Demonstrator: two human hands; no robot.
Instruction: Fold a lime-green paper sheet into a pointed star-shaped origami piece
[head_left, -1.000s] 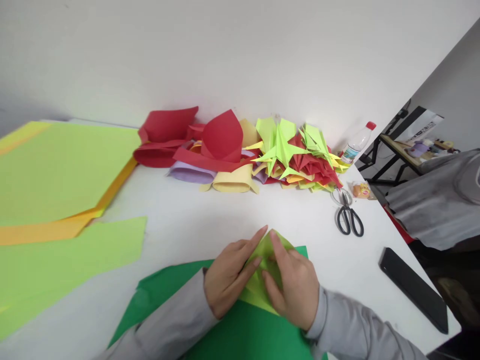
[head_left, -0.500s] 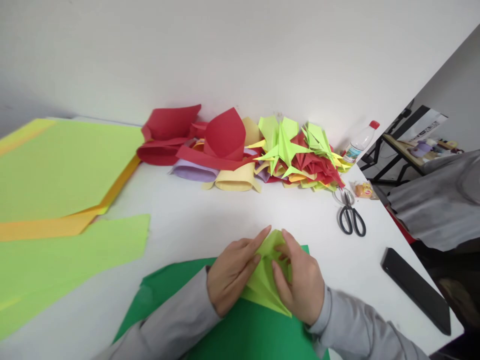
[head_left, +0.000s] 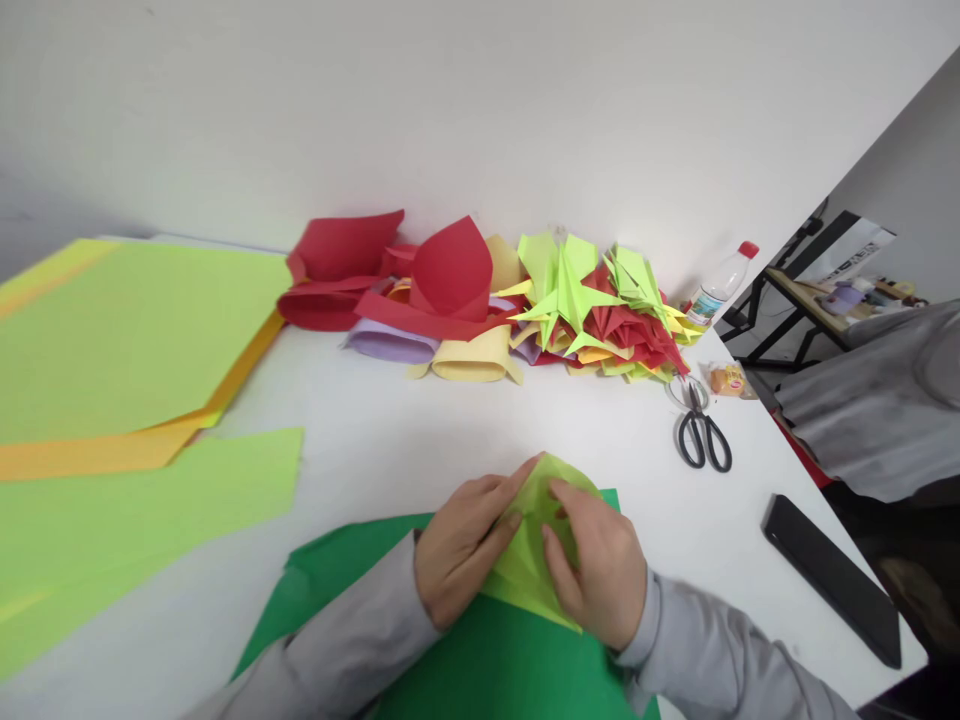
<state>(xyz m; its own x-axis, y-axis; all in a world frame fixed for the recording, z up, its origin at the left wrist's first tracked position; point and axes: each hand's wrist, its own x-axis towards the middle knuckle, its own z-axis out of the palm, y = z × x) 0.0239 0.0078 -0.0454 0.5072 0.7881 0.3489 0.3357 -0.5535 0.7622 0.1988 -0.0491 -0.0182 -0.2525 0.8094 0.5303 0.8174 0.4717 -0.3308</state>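
Note:
A partly folded light green paper (head_left: pixel 529 560) lies on a dark green sheet (head_left: pixel 480 660) at the table's near edge. My left hand (head_left: pixel 461 545) rests on its left side with fingers pressed along the fold. My right hand (head_left: pixel 600 565) covers its right side, thumb and fingers pinched on a flap. Both grey sleeves come in from the bottom.
Large lime and orange sheets (head_left: pixel 112 350) lie at the left. A heap of red, yellow and lime folded paper (head_left: pixel 510 300) sits against the wall. Black scissors (head_left: pixel 701 435), a small snack packet (head_left: pixel 726 380), a plastic bottle (head_left: pixel 716 285) and a black phone (head_left: pixel 829 578) occupy the right side.
My right hand's fingers have shifted over the light green paper, pressing its top flap flatter. My left hand has stayed nearly still.

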